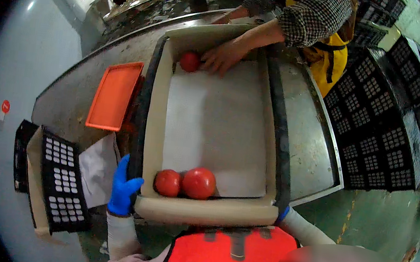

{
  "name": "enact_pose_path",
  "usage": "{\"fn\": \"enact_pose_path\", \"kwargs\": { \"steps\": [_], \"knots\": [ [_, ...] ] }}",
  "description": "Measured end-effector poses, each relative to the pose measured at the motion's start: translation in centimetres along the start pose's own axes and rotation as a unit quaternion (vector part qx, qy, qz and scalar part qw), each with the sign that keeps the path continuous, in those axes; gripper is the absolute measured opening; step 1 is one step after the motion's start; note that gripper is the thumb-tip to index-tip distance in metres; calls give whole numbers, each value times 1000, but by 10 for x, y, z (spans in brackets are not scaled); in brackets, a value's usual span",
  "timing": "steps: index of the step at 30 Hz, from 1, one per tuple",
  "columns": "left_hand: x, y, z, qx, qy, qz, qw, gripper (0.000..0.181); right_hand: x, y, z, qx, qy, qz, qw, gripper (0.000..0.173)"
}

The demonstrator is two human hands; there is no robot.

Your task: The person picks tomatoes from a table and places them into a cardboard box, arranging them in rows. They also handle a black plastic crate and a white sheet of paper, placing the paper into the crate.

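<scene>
My left hand (123,189), in a blue glove, grips the left side of a black plastic crate (282,151), its thumb over the rim near the front corner. Only a sliver of my right hand (283,213), also blue-gloved, shows at the front right corner; the crate hides the rest. Tan padding (203,213) lines the walls, and a pale sheet (230,125) covers the bottom. Two red tomatoes, a smaller one (168,183) and a larger one (199,183), lie side by side at the near left. Another tomato (190,62) sits in the far left corner.
Across the crate, another person's bare hand (227,54) reaches in beside the far tomato. An orange tray (115,96) lies left on the metal table (312,131). Black perforated crates (375,127) are stacked at right. Another lined crate (64,184) stands at lower left, near a pale sheet (97,170).
</scene>
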State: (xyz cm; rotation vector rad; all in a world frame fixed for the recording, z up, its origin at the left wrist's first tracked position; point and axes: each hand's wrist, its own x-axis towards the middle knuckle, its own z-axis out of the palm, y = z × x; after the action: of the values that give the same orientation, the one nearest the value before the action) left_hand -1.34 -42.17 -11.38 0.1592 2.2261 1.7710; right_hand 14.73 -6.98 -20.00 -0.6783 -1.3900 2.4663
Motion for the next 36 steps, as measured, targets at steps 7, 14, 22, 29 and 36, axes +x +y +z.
{"fn": "enact_pose_path", "kwargs": {
  "steps": [7,14,22,29,36],
  "knots": [
    [48,-12,-54,-90,-12,22,996,65,41,46,44,-8,-51,-108,993,44],
    [48,5,-68,212,229,231,921,52,44,26,58,-40,-56,-38,997,52],
    [18,64,119,91,18,426,900,31,-27,9,-36,-70,-78,-8,994,41],
    [-22,115,324,47,-108,516,848,26,-134,-11,-225,-39,123,-23,991,38],
    [-55,121,501,6,-263,477,839,29,-256,17,-390,18,349,-4,937,34]
  ]
}}
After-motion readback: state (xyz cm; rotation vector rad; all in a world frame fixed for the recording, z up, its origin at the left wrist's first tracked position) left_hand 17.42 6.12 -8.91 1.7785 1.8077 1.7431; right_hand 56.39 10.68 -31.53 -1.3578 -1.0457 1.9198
